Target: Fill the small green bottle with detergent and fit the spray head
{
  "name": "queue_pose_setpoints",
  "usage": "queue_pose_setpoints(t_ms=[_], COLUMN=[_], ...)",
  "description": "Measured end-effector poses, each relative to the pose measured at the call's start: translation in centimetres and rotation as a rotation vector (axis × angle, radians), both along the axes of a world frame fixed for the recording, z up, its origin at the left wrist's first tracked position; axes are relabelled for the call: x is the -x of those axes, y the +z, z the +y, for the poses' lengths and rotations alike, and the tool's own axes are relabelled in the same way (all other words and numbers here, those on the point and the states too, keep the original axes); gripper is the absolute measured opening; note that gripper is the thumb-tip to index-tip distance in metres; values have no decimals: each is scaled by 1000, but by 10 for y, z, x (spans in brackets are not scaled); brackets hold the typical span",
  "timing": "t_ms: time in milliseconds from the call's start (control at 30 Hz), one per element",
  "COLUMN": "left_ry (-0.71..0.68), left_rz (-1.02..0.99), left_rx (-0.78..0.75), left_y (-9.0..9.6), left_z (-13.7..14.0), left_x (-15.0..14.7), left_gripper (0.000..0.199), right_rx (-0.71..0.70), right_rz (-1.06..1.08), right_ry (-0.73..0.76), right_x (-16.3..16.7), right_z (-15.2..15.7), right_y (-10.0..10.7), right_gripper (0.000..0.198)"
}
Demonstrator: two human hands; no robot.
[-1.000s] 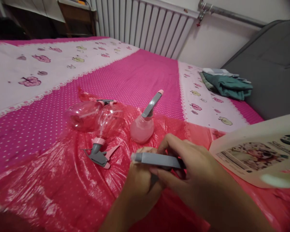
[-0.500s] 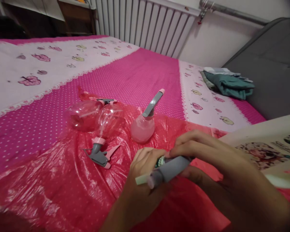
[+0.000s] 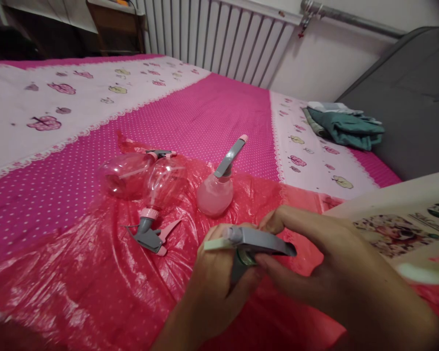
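Observation:
My left hand (image 3: 214,280) is wrapped around a spray bottle whose body is mostly hidden by the fingers. On top sits its grey spray head (image 3: 265,240) with a pale green trigger (image 3: 216,244) pointing left. Fingers and thumb of my right hand (image 3: 325,258) close around the head's collar, which shows a bit of dark green. Just beyond, a pink spray bottle (image 3: 215,195) with a grey head stands on red plastic sheeting (image 3: 95,273). Left of it, two clear pinkish spray bottles lie on their sides, one nearer (image 3: 164,183) and one farther (image 3: 126,175).
A printed cream bag (image 3: 388,229) lies at the right. Folded green clothes (image 3: 346,126) rest near the grey headboard (image 3: 413,107). The bed has a pink patterned cover (image 3: 219,107), and a white radiator (image 3: 219,39) stands behind.
The spray head in my hands has turned and tilted up, so its grey top now lies more level. My right thumb shows below it. The other bottles stay put.

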State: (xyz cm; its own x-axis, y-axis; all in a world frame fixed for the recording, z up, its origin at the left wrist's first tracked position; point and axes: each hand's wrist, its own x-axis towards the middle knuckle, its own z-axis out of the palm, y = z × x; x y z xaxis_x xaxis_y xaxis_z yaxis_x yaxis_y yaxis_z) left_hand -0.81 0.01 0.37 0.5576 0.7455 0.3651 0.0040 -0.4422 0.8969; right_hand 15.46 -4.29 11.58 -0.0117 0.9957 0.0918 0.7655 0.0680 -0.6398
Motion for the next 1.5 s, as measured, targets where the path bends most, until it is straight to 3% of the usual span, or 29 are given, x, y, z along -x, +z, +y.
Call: queue_pose_setpoints(t_ms=[167,367,533,633,733,833,933,1033,1133,1300,1500], left_ry=[43,144,41,27,47,78,108,107,71,49,6], left_rz=[-25,11,52,68,66,99,124,114,92,61,54], left_rx=[11,-62,-55,-87,-115,-114,-100,-107,-125,-100,-44], left_y=[2,-7,4,10,7,0,-4,-3,0,3,10], left_z=[-1,-3,3,3,1,-2,-2,0,2,0,-1], left_x=[-2,-5,-5,-4,-3,-3,-5,-7,-6,-1,2], left_gripper=[28,33,14,28,34,26,18,15,20,25,20], right_rx=[-44,-162,-5,45,-20,-115,-30,-42,14,165,-269], right_rz=[-48,40,-75,-123,-139,-160,-185,-119,-93,33,114], right_ry=[40,170,29,-20,-19,-44,-96,-58,-76,79,210], right_x=[-2,-11,-2,3,4,5,9,13,11,-11,-10], right_z=[-4,-6,-4,-4,-5,-4,0,4,4,-3,4], right_y=[-1,-8,3,9,7,3,-3,-10,-14,-7,3], right_gripper=[12,26,12,12,10,15,21,16,17,44,29])
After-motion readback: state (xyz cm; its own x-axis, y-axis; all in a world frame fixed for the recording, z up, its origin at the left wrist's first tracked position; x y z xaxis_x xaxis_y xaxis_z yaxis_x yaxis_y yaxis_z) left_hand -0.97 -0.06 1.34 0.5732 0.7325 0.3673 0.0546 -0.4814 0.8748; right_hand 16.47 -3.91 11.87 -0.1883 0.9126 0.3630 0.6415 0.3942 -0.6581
